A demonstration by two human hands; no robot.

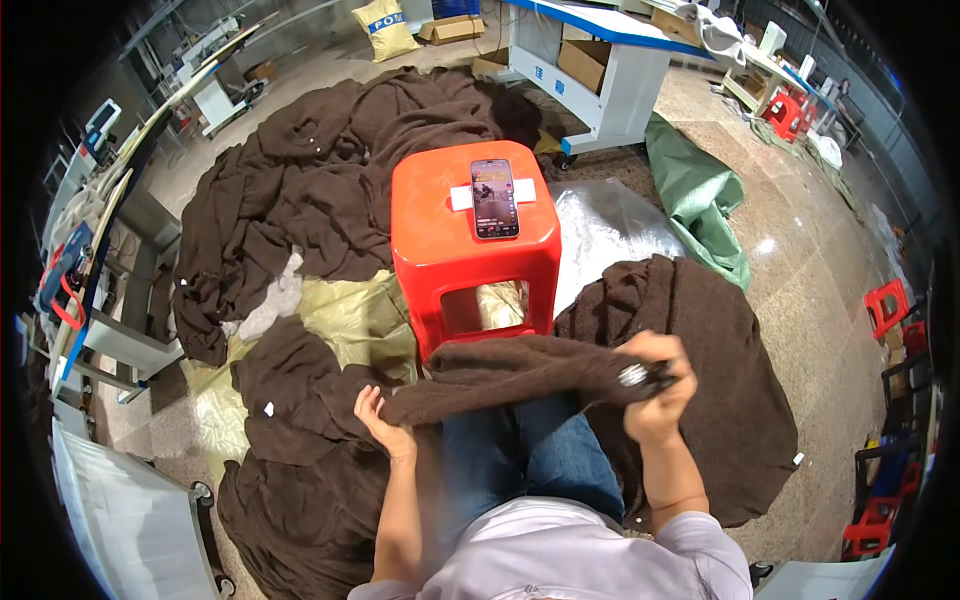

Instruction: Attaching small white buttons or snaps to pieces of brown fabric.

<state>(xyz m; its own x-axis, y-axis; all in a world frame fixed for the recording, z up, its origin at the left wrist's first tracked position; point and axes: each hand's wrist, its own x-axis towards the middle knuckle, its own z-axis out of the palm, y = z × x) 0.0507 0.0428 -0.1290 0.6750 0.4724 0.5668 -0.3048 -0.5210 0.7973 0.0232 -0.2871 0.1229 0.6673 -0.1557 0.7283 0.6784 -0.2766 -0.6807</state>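
Note:
A brown knit garment (510,378) stretches across above my lap, between my two hands. My left hand (388,428) holds its left end, fingers partly extended and the thumb hidden by the cloth. At the other end my right hand (660,395) is closed round the bunched fabric, slightly blurred by motion. A small silver and black object (634,376) shows beside the right fingers; its kind cannot be made out. Brown knit pieces lie heaped on my left (300,480) and on my right (720,400).
A red plastic stool (425,240) stands in front of me, with a phone (494,200) lying on it. Behind it spreads a large brown knit heap (290,170). Clear plastic sheeting (610,225) and a green sheet (690,190) lie right of the stool. A blue-edged white workbench (620,80) stands beyond.

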